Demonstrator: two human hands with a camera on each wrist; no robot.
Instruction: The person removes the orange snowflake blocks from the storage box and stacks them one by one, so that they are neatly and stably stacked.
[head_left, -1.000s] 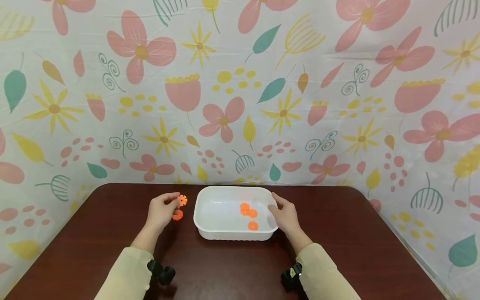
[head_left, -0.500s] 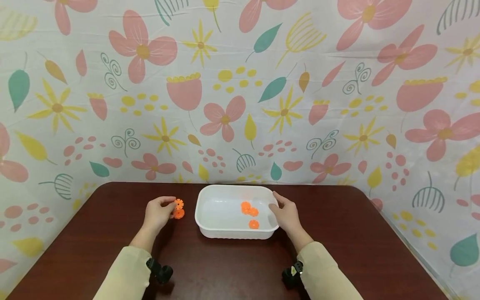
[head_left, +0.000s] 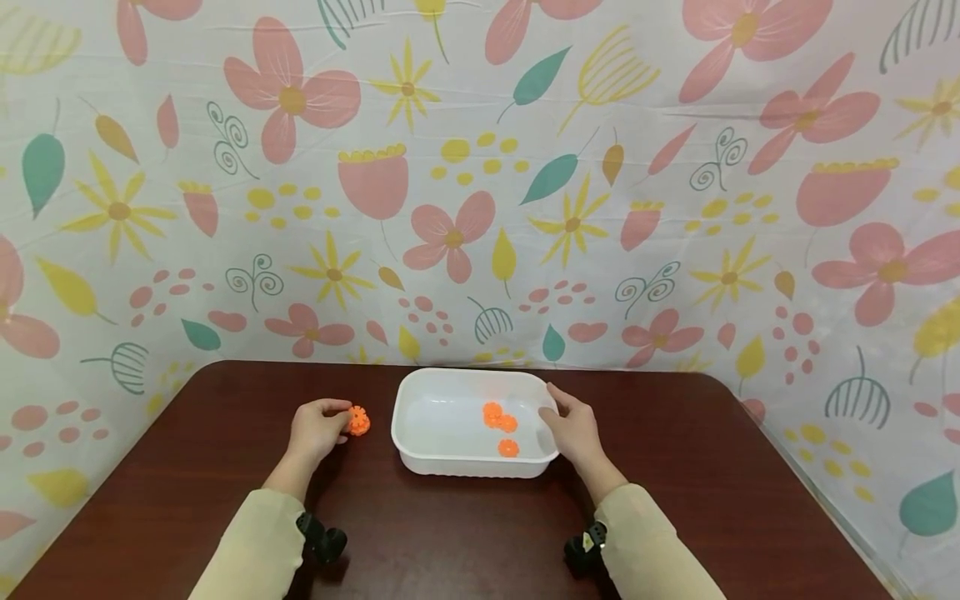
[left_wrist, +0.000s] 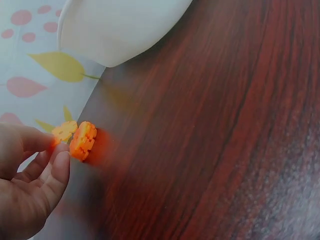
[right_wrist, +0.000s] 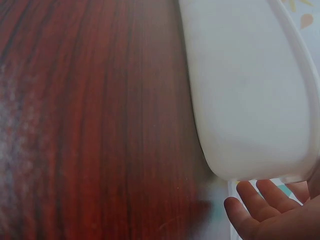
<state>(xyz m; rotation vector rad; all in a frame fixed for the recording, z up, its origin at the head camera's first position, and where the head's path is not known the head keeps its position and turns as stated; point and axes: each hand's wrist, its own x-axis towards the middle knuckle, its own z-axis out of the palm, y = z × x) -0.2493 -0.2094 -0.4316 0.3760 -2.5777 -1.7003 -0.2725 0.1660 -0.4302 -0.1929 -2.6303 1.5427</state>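
Note:
My left hand (head_left: 318, 428) is left of the white plastic basin, pinching an orange notched disc (left_wrist: 64, 131) between thumb and fingers. A thicker orange notched piece (left_wrist: 83, 141) sits right beside it at the fingertips; whether it is held or rests on the table I cannot tell. In the head view the two overlap as one orange cluster (head_left: 359, 422). My right hand (head_left: 573, 427) grips the right end of the white basin (head_left: 442, 467), thumb over the rim and fingers outside. Inside the basin lie two overlapping orange discs (head_left: 492, 414) and a single orange disc (head_left: 508, 448) nearer the front.
The basin stands near the back of a dark brown wooden table (head_left: 450, 542). Behind the table hangs a white cloth (head_left: 457, 167) printed with flowers and leaves. Small black cameras (head_left: 322, 540) are strapped at both wrists.
My left hand has shifted slightly left and lowered its disc, which now overlaps the other orange piece; earlier the two showed apart. My right hand stays on the basin's rim.

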